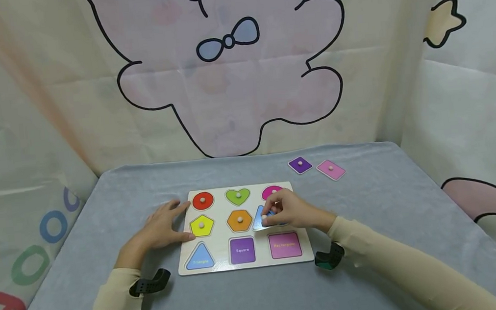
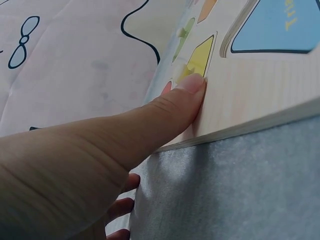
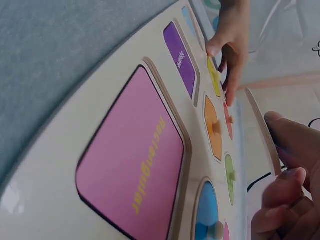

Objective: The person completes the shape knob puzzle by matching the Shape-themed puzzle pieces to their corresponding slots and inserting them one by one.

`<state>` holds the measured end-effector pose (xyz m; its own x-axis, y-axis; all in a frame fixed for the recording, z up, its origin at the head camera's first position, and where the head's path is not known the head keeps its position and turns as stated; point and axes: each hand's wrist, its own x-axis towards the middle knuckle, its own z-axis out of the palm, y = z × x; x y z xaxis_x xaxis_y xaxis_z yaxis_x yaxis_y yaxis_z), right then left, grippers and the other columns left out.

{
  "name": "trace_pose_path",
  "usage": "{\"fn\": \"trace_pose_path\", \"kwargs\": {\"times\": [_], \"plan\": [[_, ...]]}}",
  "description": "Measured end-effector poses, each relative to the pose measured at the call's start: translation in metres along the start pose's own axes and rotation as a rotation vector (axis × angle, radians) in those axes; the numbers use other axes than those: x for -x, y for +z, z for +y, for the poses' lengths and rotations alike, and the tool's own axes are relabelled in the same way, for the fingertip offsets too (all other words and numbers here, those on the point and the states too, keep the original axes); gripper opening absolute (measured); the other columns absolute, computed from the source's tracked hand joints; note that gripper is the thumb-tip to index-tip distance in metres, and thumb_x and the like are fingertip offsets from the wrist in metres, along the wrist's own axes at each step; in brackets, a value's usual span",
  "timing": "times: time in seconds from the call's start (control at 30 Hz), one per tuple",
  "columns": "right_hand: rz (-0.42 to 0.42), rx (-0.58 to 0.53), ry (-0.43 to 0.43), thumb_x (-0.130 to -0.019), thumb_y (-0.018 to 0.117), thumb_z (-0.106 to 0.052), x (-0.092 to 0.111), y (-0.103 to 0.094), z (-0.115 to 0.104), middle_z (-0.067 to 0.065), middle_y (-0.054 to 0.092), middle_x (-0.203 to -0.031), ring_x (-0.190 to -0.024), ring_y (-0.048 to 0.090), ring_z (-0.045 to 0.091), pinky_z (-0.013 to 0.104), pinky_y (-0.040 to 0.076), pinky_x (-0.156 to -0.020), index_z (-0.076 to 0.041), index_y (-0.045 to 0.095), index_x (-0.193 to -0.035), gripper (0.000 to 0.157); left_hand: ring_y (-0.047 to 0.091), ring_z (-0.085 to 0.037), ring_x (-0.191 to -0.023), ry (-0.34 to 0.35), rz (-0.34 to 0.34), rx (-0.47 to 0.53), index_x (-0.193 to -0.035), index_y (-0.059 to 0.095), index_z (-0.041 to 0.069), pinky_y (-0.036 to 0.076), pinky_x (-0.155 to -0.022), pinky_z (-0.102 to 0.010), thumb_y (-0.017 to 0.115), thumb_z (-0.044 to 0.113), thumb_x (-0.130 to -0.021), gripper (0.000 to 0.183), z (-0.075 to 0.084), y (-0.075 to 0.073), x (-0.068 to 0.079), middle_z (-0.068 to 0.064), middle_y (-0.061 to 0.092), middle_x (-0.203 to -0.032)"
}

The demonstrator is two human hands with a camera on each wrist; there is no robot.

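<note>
A white puzzle board [image 1: 250,262] lies on the table, its knobbed shapes seated in the upper two rows. The triangle, square and rectangle recesses [image 1: 284,245] in the front row hold no pieces. My left hand [image 1: 162,227] rests at the board's left edge, fingers spread, thumb [image 2: 172,112] on the board beside the yellow pentagon [image 1: 202,225]. Between thumb and fingers, my right hand [image 1: 294,210] pinches a blue triangle piece [image 1: 259,221] by its knob. The right wrist view shows this piece [image 3: 265,132] edge-on above the board, with a blue knobbed piece [image 3: 206,212] seated below.
A purple square piece [image 1: 299,169] and a pink rectangle piece [image 1: 330,172] lie on the cloth behind the board's right side. Grey-blue cloth [image 1: 225,300] covers the table. A printed curtain [image 1: 233,87] hangs behind it.
</note>
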<state>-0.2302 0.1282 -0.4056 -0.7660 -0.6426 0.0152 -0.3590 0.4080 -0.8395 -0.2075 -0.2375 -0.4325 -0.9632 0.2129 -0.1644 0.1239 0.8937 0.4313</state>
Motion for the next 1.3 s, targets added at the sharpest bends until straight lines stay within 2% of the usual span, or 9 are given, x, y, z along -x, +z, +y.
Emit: {"fn": "trace_pose_path", "kwargs": {"times": [0.37,0.57,0.73,0.97,1.13,1.3], "plan": [[0.048,0.004,0.065,-0.082,0.084,-0.013,-0.010,0.025,-0.005,-0.003,0.050,-0.072,-0.063,0.043,0.009,0.016,0.035,-0.057,-0.006,0.076,-0.086,0.011,0.023,-0.051,-0.148,-0.020,-0.009,0.004,-0.158,0.037,0.016,0.018,-0.116,-0.077,0.084,0.051,-0.075,0.101,0.000,0.002,-0.002,-0.025,0.028,-0.163],[0.064,0.023,0.070,-0.082,0.085,-0.015,-0.016,0.040,-0.010,-0.004,0.052,-0.070,-0.062,0.043,0.009,0.017,0.036,-0.056,-0.008,0.075,-0.084,0.012,0.024,-0.051,-0.148,-0.015,-0.005,0.008,-0.158,0.037,0.017,0.019,-0.115,-0.077,0.083,0.052,-0.075,0.101,0.000,0.003,-0.002,-0.025,0.028,-0.162],[0.049,0.022,0.086,-0.084,0.084,-0.018,-0.018,0.048,-0.014,-0.002,0.055,-0.073,-0.070,0.047,0.011,0.018,0.037,-0.059,-0.010,0.075,-0.084,0.012,0.024,-0.051,-0.148,-0.012,-0.004,0.003,-0.158,0.037,0.016,0.019,-0.115,-0.077,0.083,0.051,-0.075,0.101,-0.001,0.003,-0.001,-0.025,0.028,-0.162],[0.017,-0.018,0.118,-0.084,0.084,-0.020,-0.022,0.056,-0.021,-0.001,0.052,-0.068,-0.067,0.047,0.013,0.018,0.036,-0.056,-0.011,0.076,-0.087,0.012,0.024,-0.051,-0.148,-0.009,-0.004,-0.007,-0.157,0.037,0.015,0.019,-0.115,-0.078,0.083,0.051,-0.076,0.101,-0.003,0.004,-0.003,-0.026,0.028,-0.162],[0.022,-0.021,0.112,-0.084,0.084,-0.021,-0.026,0.071,-0.024,-0.003,0.051,-0.067,-0.070,0.049,0.011,0.018,0.037,-0.059,-0.011,0.077,-0.088,0.013,0.024,-0.052,-0.148,-0.005,-0.011,-0.017,-0.157,0.037,0.015,0.020,-0.114,-0.078,0.083,0.053,-0.075,0.101,-0.006,0.003,-0.002,-0.027,0.028,-0.162],[0.004,0.004,0.098,-0.084,0.084,-0.023,-0.030,0.080,-0.025,-0.005,0.051,-0.070,-0.071,0.049,0.009,0.018,0.038,-0.060,-0.015,0.076,-0.087,0.012,0.024,-0.052,-0.147,0.002,-0.007,-0.018,-0.158,0.037,0.016,0.020,-0.114,-0.077,0.082,0.054,-0.076,0.101,-0.003,0.002,-0.002,-0.026,0.029,-0.162]]}}
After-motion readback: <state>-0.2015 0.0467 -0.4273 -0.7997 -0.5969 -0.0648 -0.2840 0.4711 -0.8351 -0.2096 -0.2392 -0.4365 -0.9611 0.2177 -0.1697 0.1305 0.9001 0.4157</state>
